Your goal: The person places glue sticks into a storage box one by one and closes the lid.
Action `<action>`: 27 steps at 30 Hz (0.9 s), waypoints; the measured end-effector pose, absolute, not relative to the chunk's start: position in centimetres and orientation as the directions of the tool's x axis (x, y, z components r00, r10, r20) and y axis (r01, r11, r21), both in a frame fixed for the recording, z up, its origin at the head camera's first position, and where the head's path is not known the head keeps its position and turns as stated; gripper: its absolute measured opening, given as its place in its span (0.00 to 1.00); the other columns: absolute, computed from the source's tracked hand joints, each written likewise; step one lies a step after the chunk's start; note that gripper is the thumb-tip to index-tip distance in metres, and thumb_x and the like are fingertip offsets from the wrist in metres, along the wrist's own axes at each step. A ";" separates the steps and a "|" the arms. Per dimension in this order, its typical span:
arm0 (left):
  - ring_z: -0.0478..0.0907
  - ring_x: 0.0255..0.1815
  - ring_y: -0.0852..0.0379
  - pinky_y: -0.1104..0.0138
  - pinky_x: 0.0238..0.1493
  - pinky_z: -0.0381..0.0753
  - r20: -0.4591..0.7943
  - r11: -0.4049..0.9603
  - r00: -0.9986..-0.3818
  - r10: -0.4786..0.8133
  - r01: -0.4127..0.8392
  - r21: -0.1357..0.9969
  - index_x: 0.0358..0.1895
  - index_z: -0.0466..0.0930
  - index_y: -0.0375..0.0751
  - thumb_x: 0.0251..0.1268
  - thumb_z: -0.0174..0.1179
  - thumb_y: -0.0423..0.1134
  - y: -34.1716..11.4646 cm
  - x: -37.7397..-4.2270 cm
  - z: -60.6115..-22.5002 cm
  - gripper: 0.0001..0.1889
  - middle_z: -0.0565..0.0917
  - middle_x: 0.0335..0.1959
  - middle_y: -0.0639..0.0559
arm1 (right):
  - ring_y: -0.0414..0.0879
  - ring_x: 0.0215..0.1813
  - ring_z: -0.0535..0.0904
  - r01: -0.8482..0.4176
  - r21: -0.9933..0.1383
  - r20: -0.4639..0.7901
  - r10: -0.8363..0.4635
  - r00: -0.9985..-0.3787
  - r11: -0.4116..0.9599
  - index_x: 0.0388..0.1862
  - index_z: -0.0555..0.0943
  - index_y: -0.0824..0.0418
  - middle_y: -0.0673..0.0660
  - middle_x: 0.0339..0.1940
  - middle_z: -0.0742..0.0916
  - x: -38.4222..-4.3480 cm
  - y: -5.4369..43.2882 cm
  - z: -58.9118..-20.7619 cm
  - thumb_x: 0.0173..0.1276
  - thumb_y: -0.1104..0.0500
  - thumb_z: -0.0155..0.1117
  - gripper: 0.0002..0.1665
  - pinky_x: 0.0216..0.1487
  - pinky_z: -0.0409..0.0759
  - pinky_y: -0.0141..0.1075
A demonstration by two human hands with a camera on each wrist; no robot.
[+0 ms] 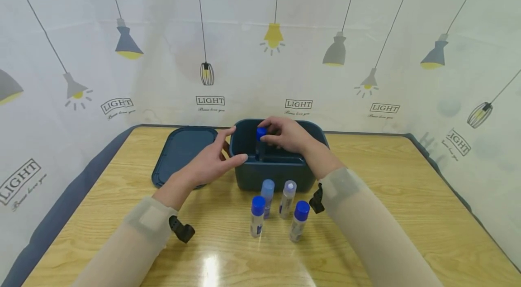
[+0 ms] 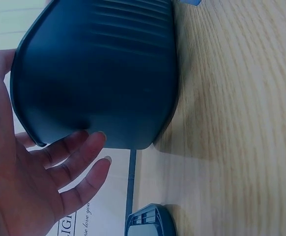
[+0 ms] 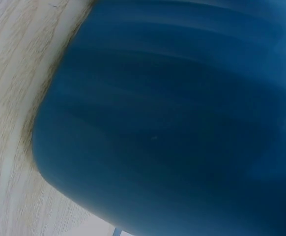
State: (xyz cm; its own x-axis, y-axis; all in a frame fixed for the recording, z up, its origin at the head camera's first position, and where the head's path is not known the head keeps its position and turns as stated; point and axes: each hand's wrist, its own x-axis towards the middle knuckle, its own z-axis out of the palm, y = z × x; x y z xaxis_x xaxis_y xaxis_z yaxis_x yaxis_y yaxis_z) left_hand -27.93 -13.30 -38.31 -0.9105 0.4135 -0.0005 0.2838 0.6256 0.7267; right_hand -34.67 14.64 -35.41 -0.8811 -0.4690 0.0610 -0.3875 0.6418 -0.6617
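Observation:
A dark blue bin (image 1: 277,176) stands on the table, ribbed on its long outer wall in the left wrist view. My left hand (image 1: 209,162) holds its left end, thumb at the front rim; in the left wrist view bent fingers (image 2: 76,160) lie along the end wall. Above the bin's opening, my right hand (image 1: 286,134) pinches a glue stick by its blue cap (image 1: 261,132); its lower part reaches down inside the bin. Several more glue sticks stand upright before the bin, among them a blue-capped one (image 1: 257,221) and a clear-capped one (image 1: 287,198). The bin's wall (image 3: 157,123) fills the right wrist view.
A dark blue lid (image 1: 183,151) lies flat on the wooden table (image 1: 390,187), left of the bin. Behind the table hangs a pale cloth (image 1: 244,51) printed with lamps. A black wrist strap end (image 1: 183,229) sticks out by the left sleeve.

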 end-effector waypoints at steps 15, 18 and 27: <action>0.83 0.50 0.47 0.56 0.49 0.84 0.012 0.613 -0.912 0.409 0.285 0.737 0.91 0.42 0.64 0.77 0.56 0.74 -13.1 -27.8 -38.4 0.49 0.81 0.60 0.43 | 0.51 0.48 0.90 -0.355 -0.662 0.035 -0.446 -0.894 0.660 0.72 0.82 0.52 0.59 0.55 0.91 -34.5 14.5 -35.2 0.82 0.52 0.71 0.24 0.45 0.90 0.41; 0.83 0.50 0.47 0.56 0.49 0.84 0.010 0.611 -0.913 0.407 0.280 0.741 0.91 0.42 0.64 0.77 0.56 0.74 -13.1 -27.7 -38.4 0.50 0.80 0.59 0.43 | 0.51 0.48 0.90 -0.351 -0.663 0.034 -0.441 -0.897 0.662 0.73 0.82 0.52 0.58 0.55 0.91 -34.4 14.5 -35.2 0.81 0.52 0.71 0.24 0.45 0.90 0.41; 0.82 0.50 0.47 0.55 0.51 0.83 0.016 0.604 -0.916 0.401 0.278 0.747 0.91 0.42 0.64 0.77 0.56 0.74 -13.0 -27.8 -38.5 0.50 0.80 0.59 0.43 | 0.50 0.48 0.91 -0.355 -0.691 0.096 -0.407 -0.908 0.629 0.77 0.79 0.50 0.57 0.61 0.91 -34.4 14.9 -35.0 0.81 0.48 0.71 0.29 0.44 0.89 0.41</action>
State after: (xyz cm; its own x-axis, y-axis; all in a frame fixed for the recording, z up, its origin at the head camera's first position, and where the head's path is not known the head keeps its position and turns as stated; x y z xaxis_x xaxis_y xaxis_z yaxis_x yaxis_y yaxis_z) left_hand -27.80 -13.01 -38.53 -0.9157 0.4015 0.0164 0.2782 0.6040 0.7469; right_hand -34.41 14.91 -35.00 -0.9085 -0.4068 0.0962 -0.3550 0.6294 -0.6912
